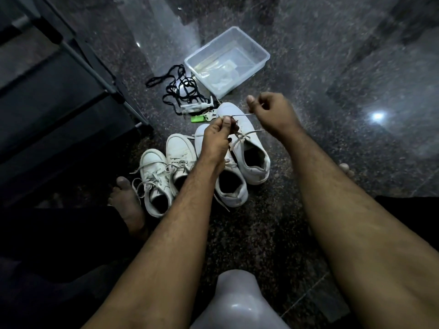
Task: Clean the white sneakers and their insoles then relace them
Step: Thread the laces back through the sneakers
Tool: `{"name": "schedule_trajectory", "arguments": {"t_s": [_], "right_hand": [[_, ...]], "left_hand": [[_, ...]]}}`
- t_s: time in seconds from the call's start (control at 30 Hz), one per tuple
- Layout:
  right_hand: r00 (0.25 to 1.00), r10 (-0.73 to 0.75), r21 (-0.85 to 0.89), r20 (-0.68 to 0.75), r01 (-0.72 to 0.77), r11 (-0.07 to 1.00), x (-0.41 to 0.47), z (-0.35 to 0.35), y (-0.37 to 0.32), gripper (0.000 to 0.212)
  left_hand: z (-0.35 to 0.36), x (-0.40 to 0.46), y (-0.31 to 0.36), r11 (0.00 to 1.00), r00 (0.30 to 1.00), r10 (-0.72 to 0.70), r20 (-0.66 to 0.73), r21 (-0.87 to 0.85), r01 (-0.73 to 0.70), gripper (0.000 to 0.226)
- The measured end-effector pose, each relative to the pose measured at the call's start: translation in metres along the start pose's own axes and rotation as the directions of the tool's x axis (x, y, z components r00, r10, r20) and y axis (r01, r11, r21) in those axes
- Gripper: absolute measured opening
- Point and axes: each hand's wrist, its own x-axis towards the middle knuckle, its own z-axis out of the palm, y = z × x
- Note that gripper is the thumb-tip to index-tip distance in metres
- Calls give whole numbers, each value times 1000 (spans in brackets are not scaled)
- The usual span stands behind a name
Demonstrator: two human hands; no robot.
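Four white sneakers stand on the dark speckled floor in two pairs. The left pair is laced. Work is on the right pair: the right sneaker sits just beside its mate. The left hand pinches a white lace above the right sneaker's tongue; the right hand, fingers curled, grips the same lace's other stretch, drawn taut between them. Far of the shoes: a clear plastic tub, tangled black laces and a green item with keys.
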Motion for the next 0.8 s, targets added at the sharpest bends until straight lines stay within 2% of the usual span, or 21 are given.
{"name": "schedule_trajectory", "arguments": {"t_s": [0.03,0.1,0.17,0.2,0.23,0.33,0.43,0.53,0.6,0.7,0.8], "right_hand": [[998,10,-92,54,-5,996,0,-4,-1,46],[949,108,-161,296,-62,985,-2,-10,-4,39],[789,224,-203,572,-129,971,-10,-12,-7,29],[723,236,-172,649,-163,971,-15,-10,-6,26],[696,225,-102,682,-215,971,-19,-6,-4,25],[720,209,90,662,-353,931,-28,4,2,22],[733,250,51,633,-362,931,-27,9,6,26],[814,243,12,527,-294,956,-25,12,10,34],[862,185,-59,472,-179,982,-24,20,11,37],[928,126,-330,350,-4,944,-26,35,13,26],[987,107,-494,119,-35,869,-32,43,8,20]], "left_hand": [[-1,1,0,1000,1000,1,-11,-1,-1,24],[-1,2,0,1000,999,18,-37,1,-18,23],[1,2,-1,999,997,36,-68,8,-36,25],[1,1,-1,999,996,47,-78,14,-46,26],[3,1,-1,998,995,56,-83,24,-54,27],[4,4,0,998,994,45,-97,42,-41,25],[6,10,2,998,987,-32,-157,-60,23,27],[10,12,5,972,980,-111,-165,-225,72,26],[13,10,9,955,982,-133,-132,-283,92,24],[14,8,11,946,986,-130,-100,-310,93,22],[11,9,9,941,985,-135,-105,-324,94,21]]}}
